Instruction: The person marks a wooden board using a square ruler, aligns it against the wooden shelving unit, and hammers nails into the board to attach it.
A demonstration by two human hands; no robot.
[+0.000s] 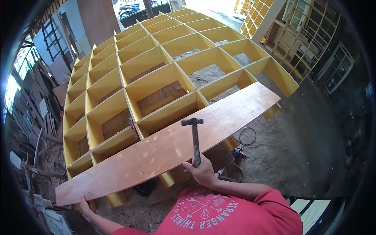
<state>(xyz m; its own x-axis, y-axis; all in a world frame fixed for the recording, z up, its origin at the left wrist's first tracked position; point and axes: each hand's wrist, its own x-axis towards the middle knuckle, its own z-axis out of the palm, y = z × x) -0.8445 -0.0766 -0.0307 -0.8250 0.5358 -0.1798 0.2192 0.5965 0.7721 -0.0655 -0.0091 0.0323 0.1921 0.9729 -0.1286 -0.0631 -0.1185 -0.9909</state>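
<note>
A long reddish-brown plywood strip [156, 150] lies slantwise across the near edge of a yellow wooden lattice frame [160, 51]. My right hand [201, 171] grips a hammer [195, 141] by its handle, head up, in front of the strip's near edge. At the strip's left end, my left hand [85, 205] holds its lower edge; most of the fingers are hidden beneath. Several thin nails [142, 171] stick up from the left half of the strip. Beyond it, a red and grey tool [133, 128] is against a lattice rib.
Scrap boards [37, 105] lean along the left wall. A cable [247, 136] lies coiled on the dusty floor at right, near a dark power tool [239, 152]. Another gridded frame [307, 37] and a white window frame [340, 66] stand at the right. A motorcycle [129, 9] is far back.
</note>
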